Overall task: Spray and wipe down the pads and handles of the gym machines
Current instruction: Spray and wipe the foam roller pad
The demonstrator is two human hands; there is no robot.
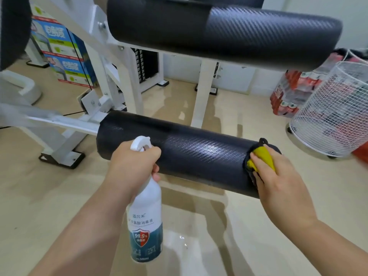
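Left hand (133,166): grips white spray bottle (146,220)
Right hand (278,176): presses yellow cloth (260,159) on lower roller pad (189,154)

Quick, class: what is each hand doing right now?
Left hand: closed, gripping the bottle by its neck.
Right hand: closed, holding the cloth against the pad end.

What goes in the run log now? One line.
left hand grips spray bottle | right hand holds yellow cloth against lower roller pad end | upper roller pad: no hand
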